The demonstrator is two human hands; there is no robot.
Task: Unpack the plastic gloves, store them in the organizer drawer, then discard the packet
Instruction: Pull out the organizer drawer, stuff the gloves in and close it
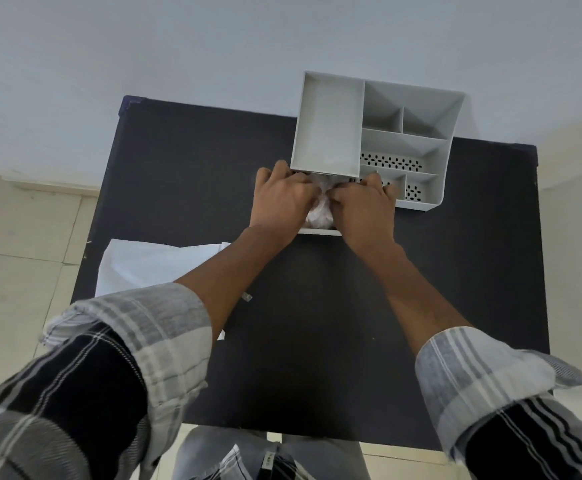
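Observation:
A grey organizer (327, 126) with several compartments stands at the far right of the black table (317, 323). Its drawer (320, 231) is pulled out toward me below the big left compartment. A crumpled bundle of clear plastic gloves (320, 211) lies in the drawer. My left hand (280, 199) and my right hand (364, 206) both press down on the bundle, fingers curled around it, and hide most of the drawer. The white packet (151, 268) lies flat on the table's left side, partly under my left forearm.
The table's far edge meets a pale wall. Beige floor tiles show on both sides. A small scrap of plastic (246, 297) lies on the table beside my left forearm. My knees are below the near table edge.

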